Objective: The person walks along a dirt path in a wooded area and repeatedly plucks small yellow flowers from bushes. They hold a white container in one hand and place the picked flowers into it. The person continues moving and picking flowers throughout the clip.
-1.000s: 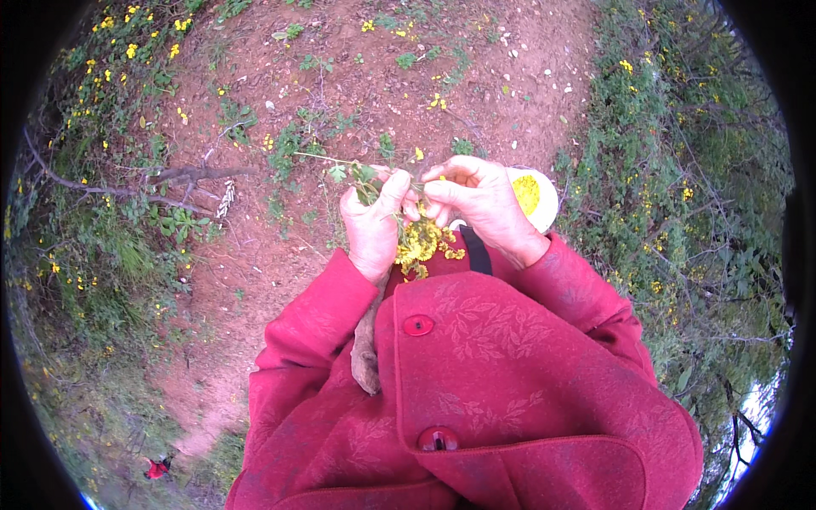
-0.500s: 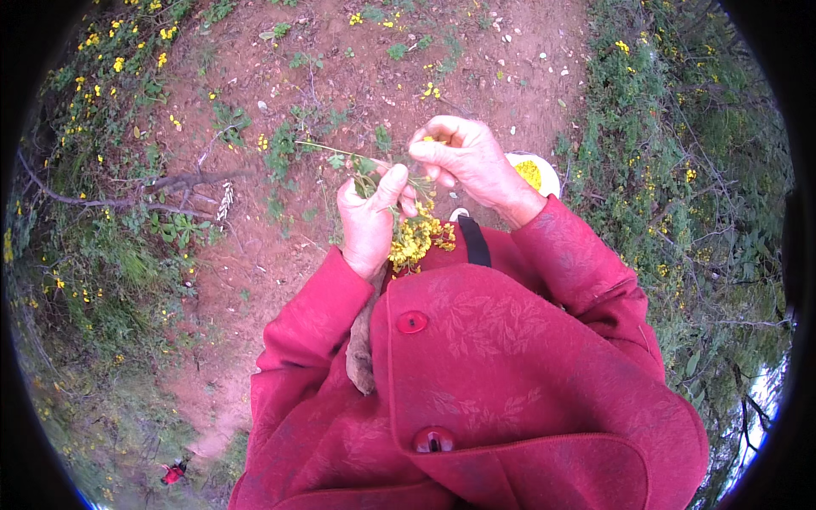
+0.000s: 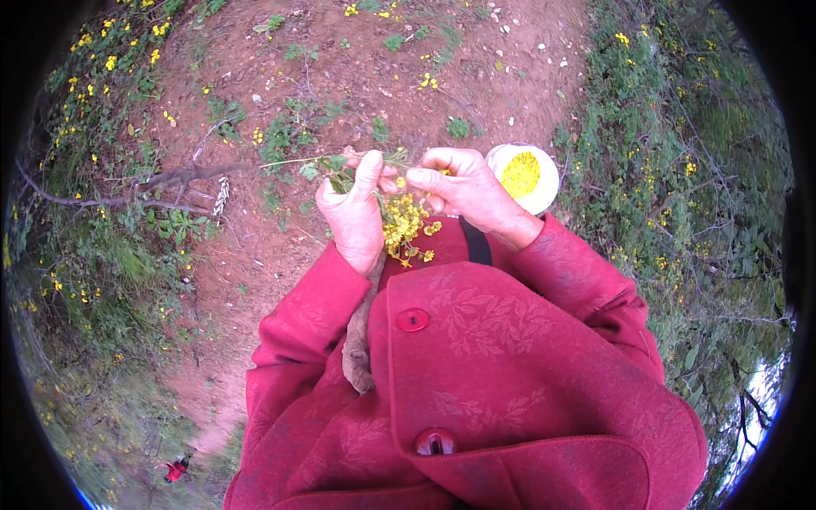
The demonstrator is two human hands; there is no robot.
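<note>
A bunch of yellow flowers (image 3: 403, 223) on thin green stems hangs from my left hand (image 3: 354, 217), which is closed around the stems with the thumb on top. One long stem points out to the left past my fingers. Close beside it, my right hand (image 3: 476, 189) is closed in a pinch at the flower heads, with bits of yellow showing between thumb and fingers. What lies deeper inside the right hand is hidden. Just beyond my right wrist is a white bucket (image 3: 548, 194) holding loose yellow petals or flower heads.
Reddish bare soil (image 3: 476, 85) with small weeds and pebbles lies ahead. Dry branches (image 3: 110, 201) and flowering bushes border the left side. Dense green shrubs (image 3: 663, 170) line the right. A small red shape (image 3: 176, 469) is far off at lower left.
My right hand has come down and closer to the left hand at the flowers. The bunch has shifted slightly left, and more of the white bucket shows.
</note>
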